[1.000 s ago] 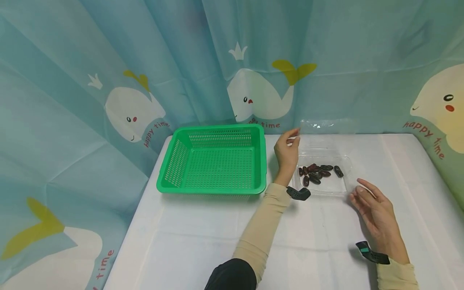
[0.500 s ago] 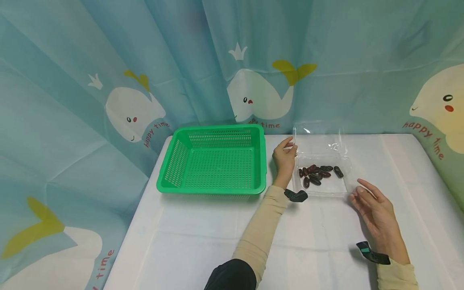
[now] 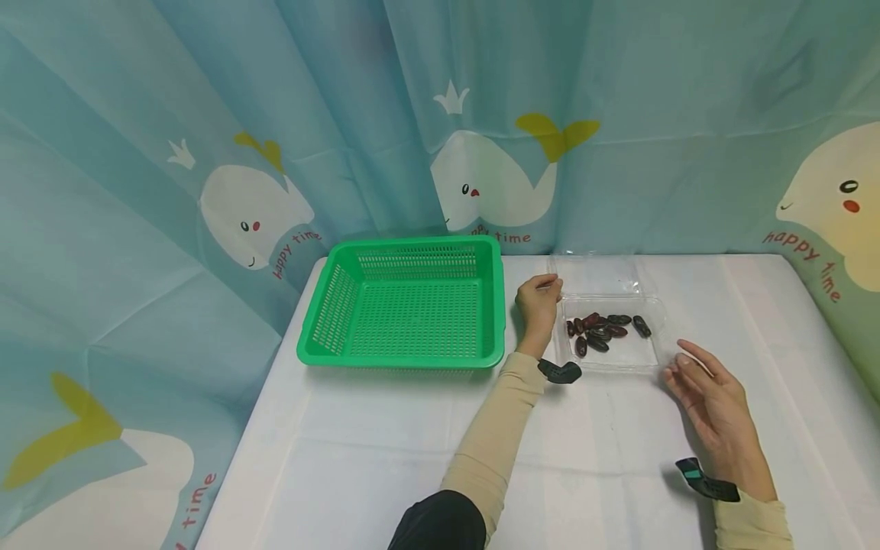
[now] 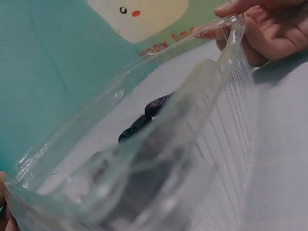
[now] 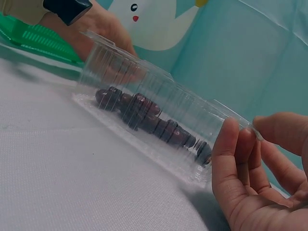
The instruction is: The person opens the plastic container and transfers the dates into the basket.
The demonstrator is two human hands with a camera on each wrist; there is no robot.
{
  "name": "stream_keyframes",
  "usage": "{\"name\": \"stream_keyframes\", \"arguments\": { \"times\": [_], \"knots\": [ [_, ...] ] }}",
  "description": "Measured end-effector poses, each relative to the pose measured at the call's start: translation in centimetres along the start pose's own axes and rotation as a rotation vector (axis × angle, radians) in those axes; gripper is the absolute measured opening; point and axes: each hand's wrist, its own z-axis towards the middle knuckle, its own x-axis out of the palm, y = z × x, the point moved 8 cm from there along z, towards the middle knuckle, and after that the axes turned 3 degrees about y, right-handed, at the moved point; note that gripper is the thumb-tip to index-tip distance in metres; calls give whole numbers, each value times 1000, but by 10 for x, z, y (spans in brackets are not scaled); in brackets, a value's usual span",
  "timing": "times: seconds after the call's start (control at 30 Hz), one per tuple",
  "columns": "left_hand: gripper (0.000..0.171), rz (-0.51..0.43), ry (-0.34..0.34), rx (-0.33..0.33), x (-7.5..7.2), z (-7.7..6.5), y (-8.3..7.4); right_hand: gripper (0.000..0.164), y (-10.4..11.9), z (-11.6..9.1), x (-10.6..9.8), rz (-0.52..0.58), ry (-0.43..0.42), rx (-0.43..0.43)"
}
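Several dark brown dates [image 3: 598, 333] lie in a clear plastic box [image 3: 634, 356] on the right half of the table. Its clear lid [image 3: 596, 275] is folded back behind it toward the curtain. My left hand [image 3: 538, 307] pinches the box at its back left corner, beside the lid's hinge; only a bit of its fingers [image 4: 4, 192] shows in the left wrist view. At the front right corner, my right hand [image 3: 713, 401] pinches the rim, thumb [image 5: 279, 127] over the edge and fingers against the side wall, as the right wrist view shows.
A green perforated plastic basket [image 3: 402, 363] stands left of the box, with nothing in it. White cloth covers the table [image 3: 412, 451]. A blue curtain [image 3: 371, 92] with printed whales hangs along the back and left sides.
The raised lid has swung backward and down behind the box. My left hand has come lower and nearer along with it, while the right hand has stayed at its corner.
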Motion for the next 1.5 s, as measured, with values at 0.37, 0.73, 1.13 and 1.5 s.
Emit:
{"name": "stream_keyframes", "arguments": {
  "times": [0.37,0.73,1.13,1.5],
  "knots": [
    [10,122,-14,11,-1,-1,0,35,0,0,-2,5,4,-7],
    [17,477,69,247,-2,-25,-34,36,-1,1,-4,-9,-19,-2],
    [20,509,323,322,15,-60,-64,35,0,0,-1,-10,-4,-3],
    [33,600,618,90,43,-70,-53,35,1,2,-1,-10,-22,6]
  ]
}}
